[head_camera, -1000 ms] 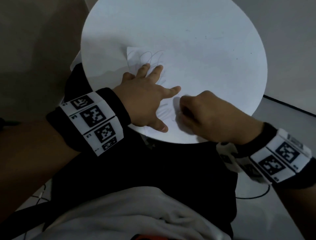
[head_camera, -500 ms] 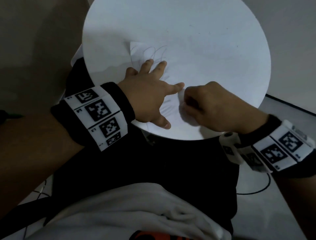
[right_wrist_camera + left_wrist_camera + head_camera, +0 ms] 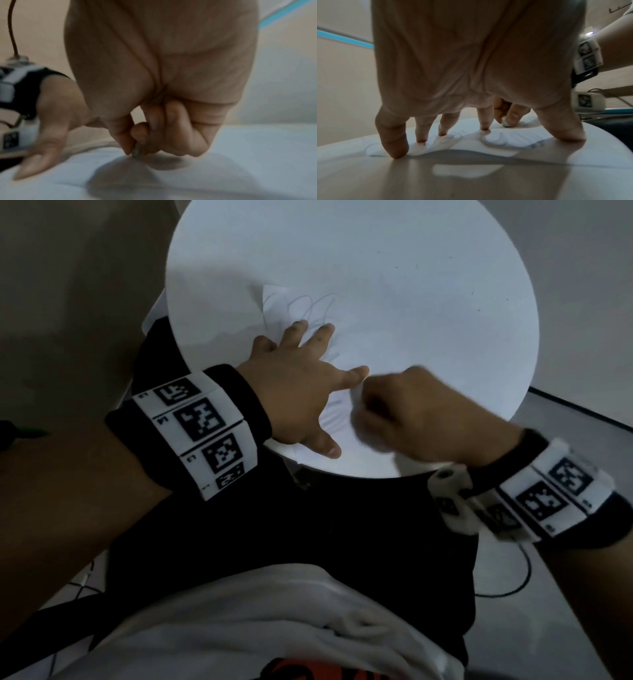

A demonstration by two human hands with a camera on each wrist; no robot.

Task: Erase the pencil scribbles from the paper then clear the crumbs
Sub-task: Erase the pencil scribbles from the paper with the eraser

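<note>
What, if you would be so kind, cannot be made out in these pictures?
- Eraser: right wrist view, mostly hidden by the right hand, blurred.
- Scribbles near the left hand: head view, partly covered by its fingers.
- Crumbs: too small or dim to tell in any view.
- Paper: edges faint against the white table.

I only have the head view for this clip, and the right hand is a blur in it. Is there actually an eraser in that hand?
Observer: Yes. In the right wrist view the right hand pinches a small grey eraser between thumb and forefinger, with its tip down on the paper.
Operator: Is the left hand lying flat on the sheet?
Observer: No. The left wrist view shows the left hand arched, with only the tips of its spread fingers pressing down.
Operator: Does the paper lie flat under it?
Observer: Not quite. In the left wrist view it is rippled between the forefinger and thumb.
</note>
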